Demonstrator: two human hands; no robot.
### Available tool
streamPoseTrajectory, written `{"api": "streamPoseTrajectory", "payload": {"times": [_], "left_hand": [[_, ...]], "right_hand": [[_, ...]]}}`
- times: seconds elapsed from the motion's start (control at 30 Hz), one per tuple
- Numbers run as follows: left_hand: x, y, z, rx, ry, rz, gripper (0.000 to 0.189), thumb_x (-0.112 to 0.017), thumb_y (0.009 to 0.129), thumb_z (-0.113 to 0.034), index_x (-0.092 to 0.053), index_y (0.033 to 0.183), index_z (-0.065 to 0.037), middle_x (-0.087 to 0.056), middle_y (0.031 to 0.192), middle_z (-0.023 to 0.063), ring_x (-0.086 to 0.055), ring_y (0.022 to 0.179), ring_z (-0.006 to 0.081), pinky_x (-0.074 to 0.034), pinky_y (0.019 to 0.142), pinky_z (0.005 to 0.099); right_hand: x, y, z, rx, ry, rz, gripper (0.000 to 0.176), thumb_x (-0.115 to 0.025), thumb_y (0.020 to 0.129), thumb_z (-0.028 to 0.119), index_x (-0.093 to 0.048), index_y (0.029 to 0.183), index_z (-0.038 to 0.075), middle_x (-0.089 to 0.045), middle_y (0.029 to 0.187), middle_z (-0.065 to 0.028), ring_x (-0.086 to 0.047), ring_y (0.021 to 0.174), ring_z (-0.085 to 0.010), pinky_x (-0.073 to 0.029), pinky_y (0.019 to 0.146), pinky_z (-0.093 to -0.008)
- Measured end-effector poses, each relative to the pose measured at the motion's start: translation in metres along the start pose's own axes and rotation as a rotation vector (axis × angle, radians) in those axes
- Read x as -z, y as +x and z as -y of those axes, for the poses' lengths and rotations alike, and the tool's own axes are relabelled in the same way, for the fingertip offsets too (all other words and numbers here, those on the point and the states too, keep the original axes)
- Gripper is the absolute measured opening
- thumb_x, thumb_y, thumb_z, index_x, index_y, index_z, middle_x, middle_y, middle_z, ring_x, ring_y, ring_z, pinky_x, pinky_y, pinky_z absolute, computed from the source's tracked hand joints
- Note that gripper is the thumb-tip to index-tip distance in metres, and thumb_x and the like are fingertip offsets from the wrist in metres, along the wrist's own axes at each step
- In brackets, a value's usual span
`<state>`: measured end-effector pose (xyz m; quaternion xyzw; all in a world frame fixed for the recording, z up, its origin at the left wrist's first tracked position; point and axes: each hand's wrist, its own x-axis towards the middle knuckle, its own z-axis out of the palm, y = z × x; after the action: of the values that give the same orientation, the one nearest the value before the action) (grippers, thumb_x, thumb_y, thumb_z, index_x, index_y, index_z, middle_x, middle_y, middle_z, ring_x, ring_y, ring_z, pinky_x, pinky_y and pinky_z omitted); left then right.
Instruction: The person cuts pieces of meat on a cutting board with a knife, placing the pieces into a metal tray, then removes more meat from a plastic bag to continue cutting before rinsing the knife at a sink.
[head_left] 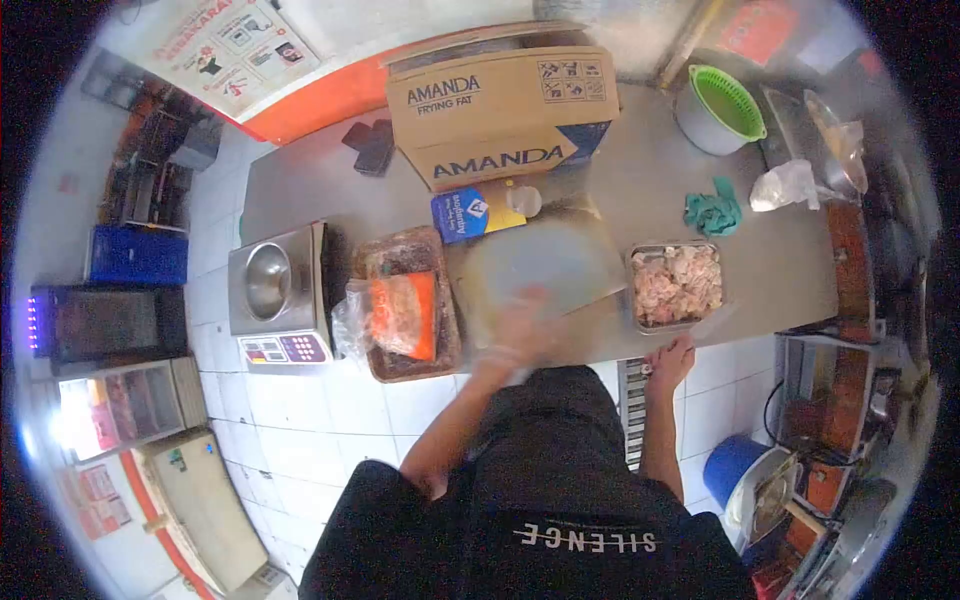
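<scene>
i can't tell either grip's state, left hand (524, 326) blurred over the pale board (543, 255), right hand (672, 361) near six o'clock of the meat tray (631, 292), which its bump could send off the bench (780, 265).

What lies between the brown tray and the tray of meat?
In the head view, what looks like a pale board lies between them, with the blurred left hand over it.

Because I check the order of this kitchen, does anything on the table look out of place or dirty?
A crumpled green thing, perhaps a cloth, lies untidily near the meat tray. Also, the brown tray under the orange packet looks stained. I see no clear spill.
</scene>
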<state>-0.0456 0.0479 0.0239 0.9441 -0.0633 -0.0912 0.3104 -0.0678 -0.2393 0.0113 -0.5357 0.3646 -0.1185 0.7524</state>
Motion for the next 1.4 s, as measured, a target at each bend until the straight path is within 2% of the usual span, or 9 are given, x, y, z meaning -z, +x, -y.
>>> {"api": "streamPoseTrajectory", "payload": {"times": [0.1,0.17,0.23,0.4,0.53,0.7,0.77,0.87,1.4], "left_hand": [[0.061,-0.051,0.112,0.545,0.413,-0.704,0.031,-0.057,0.088,-0.029,-0.059,0.103,-0.002,-0.062,0.083,0.0114,-0.060,0.068,0.0298,-0.052,0.062,0.0402],[0.112,-0.089,0.214,0.661,0.186,-0.884,0.031,-0.064,0.083,-0.025,-0.067,0.102,-0.001,-0.068,0.080,0.0161,-0.067,0.069,0.0272,-0.054,0.058,0.0407],[0.160,-0.098,0.225,0.827,0.064,-0.345,0.027,-0.064,0.081,-0.024,-0.071,0.093,-0.001,-0.069,0.083,0.0195,-0.069,0.077,0.0289,-0.055,0.063,0.0420],[0.125,-0.070,0.334,0.264,0.449,0.134,0.036,-0.066,0.081,-0.037,-0.069,0.099,-0.006,-0.070,0.091,0.0152,-0.068,0.084,0.0275,-0.053,0.073,0.0398],[0.110,-0.051,0.290,0.550,0.334,0.145,0.041,-0.064,0.081,-0.040,-0.067,0.105,-0.007,-0.070,0.097,0.0145,-0.067,0.090,0.0309,-0.053,0.077,0.0420],[0.079,-0.043,0.297,-0.088,1.252,0.637,0.032,-0.055,0.089,-0.030,-0.065,0.107,-0.006,-0.067,0.104,0.0185,-0.066,0.091,0.0336,-0.053,0.078,0.0422],[0.072,-0.038,0.298,-0.019,1.288,0.717,0.029,-0.052,0.091,-0.026,-0.065,0.107,-0.005,-0.066,0.108,0.0206,-0.066,0.093,0.0353,-0.053,0.080,0.0423],[0.077,-0.051,0.332,0.368,0.489,0.201,0.027,-0.054,0.089,-0.021,-0.065,0.106,-0.004,-0.066,0.107,0.0223,-0.065,0.098,0.0356,-0.052,0.083,0.0426],[0.228,-0.102,0.134,0.482,0.205,0.033,0.035,-0.054,0.093,-0.031,-0.059,0.114,-0.003,-0.065,0.103,0.0237,-0.060,0.100,0.0431,-0.048,0.083,0.0460]], "right_hand": [[-0.013,-0.010,-0.011,0.013,-0.088,-0.055,0.032,-0.045,0.100,0.037,-0.040,0.079,0.014,-0.034,0.054,0.0025,-0.034,0.040,-0.0093,-0.038,0.038,-0.0287],[-0.012,-0.013,-0.027,0.001,-0.099,0.034,0.032,-0.045,0.101,0.038,-0.039,0.080,0.013,-0.034,0.054,0.0019,-0.035,0.040,-0.0096,-0.039,0.039,-0.0291],[-0.026,-0.022,-0.037,-0.056,-0.098,0.086,0.033,-0.044,0.101,0.038,-0.039,0.081,0.013,-0.035,0.054,0.0016,-0.035,0.040,-0.0098,-0.040,0.040,-0.0296],[-0.050,-0.035,-0.059,-0.092,-0.198,0.180,0.035,-0.043,0.101,0.040,-0.038,0.080,0.013,-0.035,0.054,0.0019,-0.035,0.039,-0.0097,-0.041,0.040,-0.0295],[-0.062,-0.037,-0.059,-0.079,-0.141,0.217,0.036,-0.043,0.101,0.041,-0.038,0.078,0.013,-0.035,0.053,0.0024,-0.035,0.039,-0.0094,-0.040,0.039,-0.0291],[-0.060,-0.045,-0.058,-0.085,-0.156,0.209,0.032,-0.043,0.102,0.038,-0.039,0.082,0.013,-0.036,0.056,0.0024,-0.037,0.042,-0.0093,-0.040,0.040,-0.0284],[-0.058,-0.045,-0.061,-0.087,-0.160,0.214,0.029,-0.043,0.102,0.036,-0.040,0.085,0.013,-0.037,0.057,0.0023,-0.038,0.044,-0.0095,-0.040,0.040,-0.0285],[-0.051,-0.046,-0.066,-0.074,-0.152,0.215,0.029,-0.044,0.102,0.035,-0.041,0.085,0.012,-0.037,0.057,0.0020,-0.038,0.042,-0.0102,-0.040,0.039,-0.0291],[-0.057,-0.041,-0.053,-0.131,-0.200,0.165,0.032,-0.043,0.101,0.037,-0.040,0.085,0.010,-0.038,0.057,0.0001,-0.038,0.042,-0.0115,-0.042,0.039,-0.0315]]}}
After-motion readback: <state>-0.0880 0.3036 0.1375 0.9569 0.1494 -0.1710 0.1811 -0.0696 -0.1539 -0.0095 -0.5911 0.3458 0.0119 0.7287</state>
